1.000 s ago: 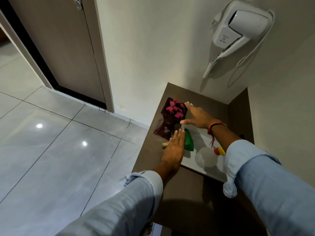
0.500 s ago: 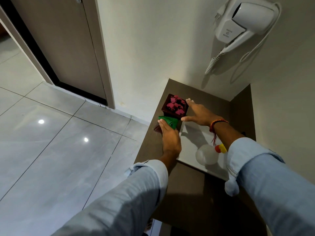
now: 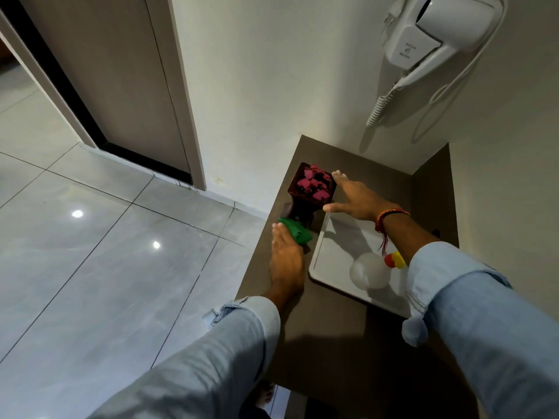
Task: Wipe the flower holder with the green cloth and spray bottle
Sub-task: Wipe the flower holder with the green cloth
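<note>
A dark maroon flower holder [image 3: 305, 204] with pink flowers on top stands near the left edge of a brown table [image 3: 332, 328]. My right hand [image 3: 354, 198] grips its upper right side, thumb and fingers spread around the rim. My left hand [image 3: 286, 258] presses the green cloth [image 3: 296, 231] against the holder's lower front. The spray bottle [image 3: 370, 270], translucent with a red and yellow top, lies on a white tray [image 3: 332, 252] to the right, near my right forearm.
A white wall-mounted hair dryer [image 3: 435, 34] with a coiled cord hangs above the table. Walls enclose the table's back and right. A door [image 3: 115, 80] and glossy tiled floor [image 3: 90, 267] lie left. The table's left edge is close beside the holder.
My left hand took the green cloth from the tray's edge up onto the holder, then slid it down to the holder's lower front. My right hand stayed on the holder.
</note>
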`<move>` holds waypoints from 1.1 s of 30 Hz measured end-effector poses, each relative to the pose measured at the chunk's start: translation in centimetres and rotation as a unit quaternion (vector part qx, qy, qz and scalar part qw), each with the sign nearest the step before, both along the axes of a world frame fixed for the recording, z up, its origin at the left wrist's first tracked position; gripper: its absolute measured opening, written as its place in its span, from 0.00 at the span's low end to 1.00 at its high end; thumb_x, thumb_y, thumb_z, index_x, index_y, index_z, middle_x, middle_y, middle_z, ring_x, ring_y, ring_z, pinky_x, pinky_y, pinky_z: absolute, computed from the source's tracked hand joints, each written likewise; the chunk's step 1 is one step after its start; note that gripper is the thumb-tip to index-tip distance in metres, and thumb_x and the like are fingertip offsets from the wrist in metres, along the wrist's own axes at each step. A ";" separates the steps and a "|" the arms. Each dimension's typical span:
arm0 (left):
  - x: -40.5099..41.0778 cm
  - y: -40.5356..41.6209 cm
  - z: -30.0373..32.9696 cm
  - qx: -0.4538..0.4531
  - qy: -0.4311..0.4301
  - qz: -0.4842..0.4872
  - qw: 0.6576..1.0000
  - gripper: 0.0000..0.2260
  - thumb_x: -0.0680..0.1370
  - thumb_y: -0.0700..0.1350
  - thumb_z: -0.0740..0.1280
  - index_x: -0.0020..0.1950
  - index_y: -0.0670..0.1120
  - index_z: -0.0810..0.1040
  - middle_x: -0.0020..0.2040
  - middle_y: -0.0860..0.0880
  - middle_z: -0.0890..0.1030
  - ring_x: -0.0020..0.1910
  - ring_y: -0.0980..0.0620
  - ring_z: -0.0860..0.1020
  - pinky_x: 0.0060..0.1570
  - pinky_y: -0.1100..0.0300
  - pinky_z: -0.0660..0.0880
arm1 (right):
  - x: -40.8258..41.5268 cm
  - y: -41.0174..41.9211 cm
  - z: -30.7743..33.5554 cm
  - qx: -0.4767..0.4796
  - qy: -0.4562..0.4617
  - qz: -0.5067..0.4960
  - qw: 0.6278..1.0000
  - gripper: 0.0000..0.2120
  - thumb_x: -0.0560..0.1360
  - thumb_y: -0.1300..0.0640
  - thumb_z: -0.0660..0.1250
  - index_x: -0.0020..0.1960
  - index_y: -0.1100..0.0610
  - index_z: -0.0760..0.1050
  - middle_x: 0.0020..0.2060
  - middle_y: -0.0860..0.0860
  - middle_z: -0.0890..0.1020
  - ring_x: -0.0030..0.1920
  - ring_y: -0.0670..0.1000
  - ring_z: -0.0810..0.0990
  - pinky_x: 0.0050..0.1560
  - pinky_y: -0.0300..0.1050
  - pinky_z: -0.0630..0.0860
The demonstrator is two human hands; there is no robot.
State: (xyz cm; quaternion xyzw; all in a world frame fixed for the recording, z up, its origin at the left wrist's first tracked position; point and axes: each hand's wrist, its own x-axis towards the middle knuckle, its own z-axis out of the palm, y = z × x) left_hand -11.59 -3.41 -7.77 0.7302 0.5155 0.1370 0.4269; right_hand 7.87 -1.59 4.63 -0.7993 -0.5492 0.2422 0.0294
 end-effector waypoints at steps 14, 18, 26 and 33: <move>5.0 -0.4 -1.3 -0.022 -0.005 -0.090 0.996 0.27 0.88 0.41 0.50 0.83 0.38 0.41 0.84 0.38 0.43 0.84 0.38 0.47 0.83 0.45 0.50 | 0.2 0.2 0.0 -0.003 0.000 0.005 1.000 0.48 0.72 0.43 0.70 0.79 0.58 0.46 0.79 0.58 0.51 0.79 0.56 0.50 0.75 0.53 0.54; 2.7 0.1 -1.6 0.032 0.085 -0.228 0.969 0.34 0.85 0.38 0.62 0.83 0.36 0.44 0.83 0.35 0.54 0.80 0.35 0.63 0.77 0.42 0.65 | 0.2 0.0 0.0 -0.002 -0.003 0.008 1.000 0.48 0.72 0.43 0.70 0.79 0.58 0.45 0.79 0.57 0.50 0.79 0.56 0.49 0.75 0.52 0.54; -0.1 2.5 -1.2 0.064 0.139 -0.056 0.987 0.36 0.83 0.40 0.66 0.83 0.36 0.46 0.83 0.36 0.54 0.81 0.37 0.60 0.75 0.44 0.69 | 0.1 -0.1 0.1 0.000 -0.004 0.005 1.000 0.47 0.72 0.42 0.69 0.79 0.57 0.45 0.79 0.56 0.50 0.79 0.56 0.50 0.75 0.53 0.54; 3.9 3.0 -1.8 0.002 0.137 -0.028 0.990 0.33 0.85 0.38 0.61 0.82 0.33 0.43 0.84 0.34 0.47 0.83 0.37 0.49 0.82 0.47 0.55 | 0.3 0.1 0.0 -0.001 -0.001 0.010 1.000 0.48 0.72 0.42 0.69 0.79 0.58 0.45 0.79 0.57 0.50 0.79 0.56 0.51 0.75 0.52 0.54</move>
